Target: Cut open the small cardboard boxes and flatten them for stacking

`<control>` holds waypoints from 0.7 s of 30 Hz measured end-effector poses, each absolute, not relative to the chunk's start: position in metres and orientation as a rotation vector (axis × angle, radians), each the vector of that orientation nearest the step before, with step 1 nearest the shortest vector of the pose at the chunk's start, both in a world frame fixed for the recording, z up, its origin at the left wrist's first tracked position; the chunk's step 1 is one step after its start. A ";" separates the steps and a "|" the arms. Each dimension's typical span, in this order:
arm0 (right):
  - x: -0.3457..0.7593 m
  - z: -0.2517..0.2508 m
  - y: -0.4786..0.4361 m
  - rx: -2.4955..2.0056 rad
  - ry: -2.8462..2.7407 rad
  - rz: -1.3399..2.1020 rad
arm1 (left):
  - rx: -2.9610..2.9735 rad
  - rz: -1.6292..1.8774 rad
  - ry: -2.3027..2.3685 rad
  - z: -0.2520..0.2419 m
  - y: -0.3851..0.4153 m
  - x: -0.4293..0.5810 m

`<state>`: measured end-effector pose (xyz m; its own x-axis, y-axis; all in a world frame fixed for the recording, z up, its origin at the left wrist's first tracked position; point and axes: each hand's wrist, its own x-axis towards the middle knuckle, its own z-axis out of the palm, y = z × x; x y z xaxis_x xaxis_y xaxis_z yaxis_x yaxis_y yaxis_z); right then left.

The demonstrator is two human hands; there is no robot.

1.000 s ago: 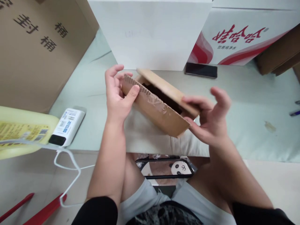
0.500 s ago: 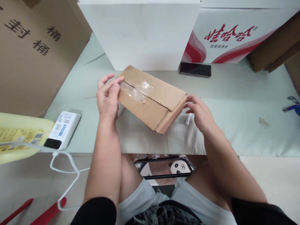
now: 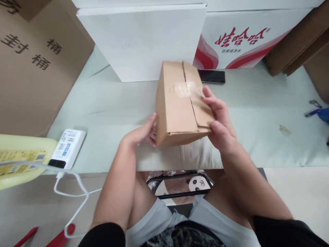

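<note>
Between my two hands a brown cardboard box (image 3: 177,113) is held tilted, its taped flap side facing up. Clear tape (image 3: 183,90) crosses the seam where the flaps meet. My left hand (image 3: 144,132) grips the box's lower left side, with some fingertips hidden behind it. On the right edge, my right hand (image 3: 219,120) has its thumb near the front corner and its fingers over the flap. Just behind the box lies a black phone (image 3: 213,76), partly covered by it.
A tall white box (image 3: 141,41) and a white-and-red printed carton (image 3: 239,44) stand at the back. On the left are a large brown carton (image 3: 38,75), a white power bank (image 3: 69,145) with a cable, and a yellow container (image 3: 23,151). Blue-handled keys (image 3: 315,111) lie far right.
The box has been turned and tipped, so its seam now runs away from me. My left hand has moved down its left side; my right hand has closed on the right edge.
</note>
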<state>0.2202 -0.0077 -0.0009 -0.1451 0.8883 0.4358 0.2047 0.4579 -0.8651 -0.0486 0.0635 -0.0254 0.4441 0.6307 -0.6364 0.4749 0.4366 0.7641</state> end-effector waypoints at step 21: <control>0.235 -0.014 0.007 -1.537 -1.382 0.380 | 2.460 1.303 0.854 -0.025 0.057 -0.008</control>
<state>0.2346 0.0068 -0.0136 0.2991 0.8804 0.3680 0.5683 0.1454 -0.8099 -0.0077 0.0566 -0.0248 0.4350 0.5911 0.6793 0.3871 -0.8039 0.4516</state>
